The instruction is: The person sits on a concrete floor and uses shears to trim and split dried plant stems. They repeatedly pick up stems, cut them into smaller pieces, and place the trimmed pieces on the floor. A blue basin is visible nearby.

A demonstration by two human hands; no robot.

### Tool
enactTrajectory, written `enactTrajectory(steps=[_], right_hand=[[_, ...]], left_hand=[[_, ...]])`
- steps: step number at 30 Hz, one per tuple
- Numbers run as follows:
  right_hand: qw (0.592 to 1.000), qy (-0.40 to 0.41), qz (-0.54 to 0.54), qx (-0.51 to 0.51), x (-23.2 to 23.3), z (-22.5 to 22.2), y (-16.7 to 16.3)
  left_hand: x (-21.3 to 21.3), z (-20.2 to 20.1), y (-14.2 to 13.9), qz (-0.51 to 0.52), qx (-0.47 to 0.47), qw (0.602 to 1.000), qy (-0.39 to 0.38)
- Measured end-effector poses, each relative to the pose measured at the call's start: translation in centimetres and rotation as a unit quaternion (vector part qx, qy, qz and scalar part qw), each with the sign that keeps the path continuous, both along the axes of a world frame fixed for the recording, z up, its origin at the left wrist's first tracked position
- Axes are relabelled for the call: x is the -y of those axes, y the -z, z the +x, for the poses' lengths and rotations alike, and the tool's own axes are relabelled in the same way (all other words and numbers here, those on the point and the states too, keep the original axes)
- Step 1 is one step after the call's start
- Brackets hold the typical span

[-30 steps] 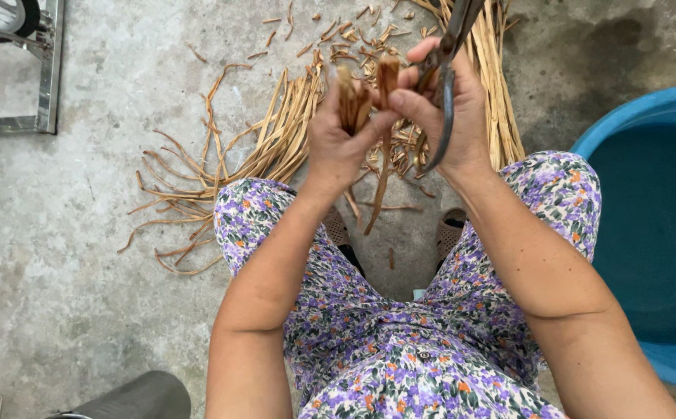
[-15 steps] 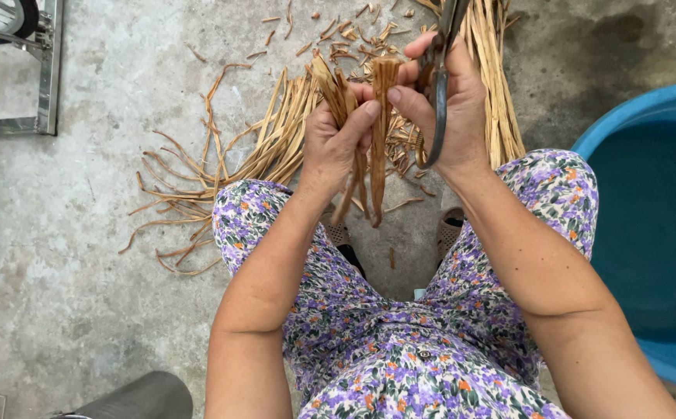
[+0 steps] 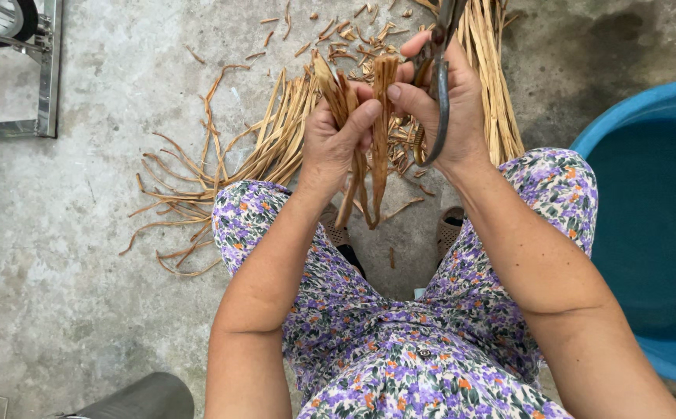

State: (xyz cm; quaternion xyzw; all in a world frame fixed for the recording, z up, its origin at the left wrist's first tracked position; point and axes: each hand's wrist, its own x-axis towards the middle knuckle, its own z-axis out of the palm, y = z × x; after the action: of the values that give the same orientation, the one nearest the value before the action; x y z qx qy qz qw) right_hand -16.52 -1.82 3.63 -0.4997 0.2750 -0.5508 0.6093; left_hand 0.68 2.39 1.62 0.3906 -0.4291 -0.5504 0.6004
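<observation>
Grey concrete floor (image 3: 58, 256), stained and rough, fills the view, with a heap of tan strips (image 3: 276, 147) fanned across it and short offcuts (image 3: 346, 31) scattered near the top edge. A blue tub (image 3: 648, 225) sits at the right, a metal frame (image 3: 43, 77) at the upper left, and a dark rounded object (image 3: 136, 399) at the bottom left. The person sits with knees apart in purple floral clothing (image 3: 400, 349), sandals (image 3: 450, 229) just showing between them.

Above the lap, the left hand (image 3: 334, 143) grips a small bundle (image 3: 357, 132) of dry, golden-brown strips, fingers curled tight around it with the thumb pressed across the front. The strips are flat and fibrous, their cut ends sticking up above the fist and their tails hanging loose below. The right hand (image 3: 447, 109) holds dark metal scissors (image 3: 439, 85), fingers through the handle loops, while its thumb and forefinger pinch one strip of the bundle near the top. Whether the blades are apart cannot be told.
</observation>
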Motion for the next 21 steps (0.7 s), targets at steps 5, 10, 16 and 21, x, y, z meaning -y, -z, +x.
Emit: enactTrajectory(steps=[5,10,16,21], right_hand=[[0.994,0.002,-0.07,-0.086,0.2,0.1,0.4],[0.944,0.032,-0.137,-0.3,-0.3,0.9,0.5],[0.87,0.051,-0.219,-0.438,-1.9,1.2,-0.3],[0.845,0.083,-0.253,-0.464,-2.4,2.0,-1.0]], left_hand=[[0.3,0.2,0.6,0.007,-0.052,0.999,0.006],[1.4,1.2,1.0,-0.024,-0.103,0.992,-0.072],[2.0,2.5,1.1,-0.022,-0.156,0.98,-0.117],[1.6,2.2,1.3,-0.032,-0.141,0.984,-0.107]])
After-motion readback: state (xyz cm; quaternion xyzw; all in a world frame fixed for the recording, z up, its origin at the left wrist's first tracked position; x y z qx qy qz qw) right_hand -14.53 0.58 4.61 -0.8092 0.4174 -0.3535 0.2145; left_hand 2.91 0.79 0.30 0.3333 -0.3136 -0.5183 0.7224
